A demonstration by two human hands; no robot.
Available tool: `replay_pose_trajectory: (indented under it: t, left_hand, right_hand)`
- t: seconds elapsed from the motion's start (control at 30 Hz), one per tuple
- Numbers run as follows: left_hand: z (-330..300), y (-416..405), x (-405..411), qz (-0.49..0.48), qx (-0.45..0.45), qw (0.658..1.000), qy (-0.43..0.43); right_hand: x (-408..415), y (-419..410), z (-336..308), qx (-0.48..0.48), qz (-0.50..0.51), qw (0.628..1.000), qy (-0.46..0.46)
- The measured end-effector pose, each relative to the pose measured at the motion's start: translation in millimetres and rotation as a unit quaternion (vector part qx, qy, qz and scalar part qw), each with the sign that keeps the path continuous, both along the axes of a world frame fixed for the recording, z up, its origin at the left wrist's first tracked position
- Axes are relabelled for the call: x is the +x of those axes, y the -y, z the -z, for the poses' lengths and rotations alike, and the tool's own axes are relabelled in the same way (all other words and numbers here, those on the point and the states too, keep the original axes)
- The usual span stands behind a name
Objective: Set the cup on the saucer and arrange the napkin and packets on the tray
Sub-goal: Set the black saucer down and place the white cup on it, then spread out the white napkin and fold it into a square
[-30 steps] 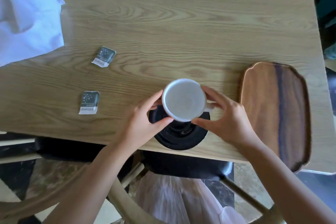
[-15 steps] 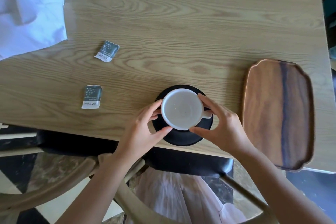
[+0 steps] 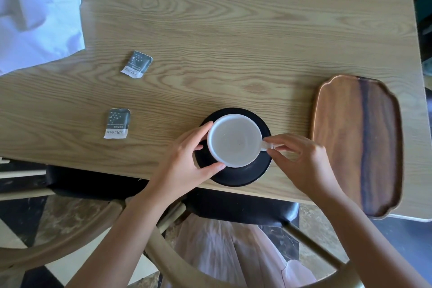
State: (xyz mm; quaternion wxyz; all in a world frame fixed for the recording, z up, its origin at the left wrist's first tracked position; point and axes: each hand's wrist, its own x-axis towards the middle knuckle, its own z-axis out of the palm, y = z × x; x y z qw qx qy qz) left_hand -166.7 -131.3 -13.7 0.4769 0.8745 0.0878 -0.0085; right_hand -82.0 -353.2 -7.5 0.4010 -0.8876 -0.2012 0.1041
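A white cup (image 3: 235, 140) stands on the black saucer (image 3: 243, 175) near the table's front edge, its handle pointing right. My left hand (image 3: 187, 159) curls around the cup's left side, thumb and fingers touching the rim. My right hand (image 3: 301, 159) pinches the cup's handle between thumb and fingers. The wooden tray (image 3: 357, 145) lies bare at the right end of the table. Two grey-and-white packets lie on the table to the left, one (image 3: 117, 123) near the front and another (image 3: 136, 64) farther back. A crumpled white napkin (image 3: 37, 14) rests at the far left corner.
The light wooden table (image 3: 233, 42) stretches wide behind the saucer. A wooden chair with a black seat (image 3: 233, 206) is under me at the front edge.
The cup came down from above the saucer and now rests on it. My right hand shifted from the cup's side to its handle.
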Motion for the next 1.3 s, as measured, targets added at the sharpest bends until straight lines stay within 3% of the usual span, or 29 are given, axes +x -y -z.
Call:
replay_pose_trajectory:
  t: [0.63,0.77,1.03,1.3]
  left_hand:
    - [-0.1,-1.9,-4.9,0.027,0.020,0.999,-0.018]
    - [-24.9,-6.6,-4.6,0.032,0.127,0.989,-0.062]
    - [-119.7,-36.2,-13.2,-0.029,0.333,0.940,0.062]
    - [-205.4,-120.3,-69.9,-0.057,0.454,0.886,0.069]
  right_hand:
    - [0.8,-0.4,-7.5,-0.007,-0.017,0.999,-0.034]
    - [4.5,-5.8,-34.8,-0.067,-0.005,0.998,-0.015]
    - [-8.5,-89.2,-126.0,-0.199,-0.120,0.966,0.117]
    - [-60.3,-207.1,-217.2,-0.194,-0.182,0.931,0.251]
